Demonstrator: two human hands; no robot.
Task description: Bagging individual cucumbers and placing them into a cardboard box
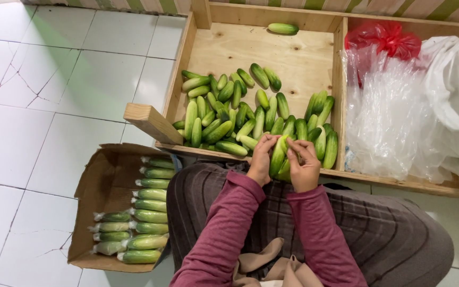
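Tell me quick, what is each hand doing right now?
Left hand: closed on the cucumbers held between both hands.
Right hand: closed on the same cucumbers, at the near edge of the wooden tray.

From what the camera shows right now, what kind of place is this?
Probably a small produce packing spot on a tiled floor. A wooden tray holds loose cucumbers, a cardboard box holds bagged cucumbers, and clear plastic bags lie beside the tray. Both hands, left and right, hold cucumbers.
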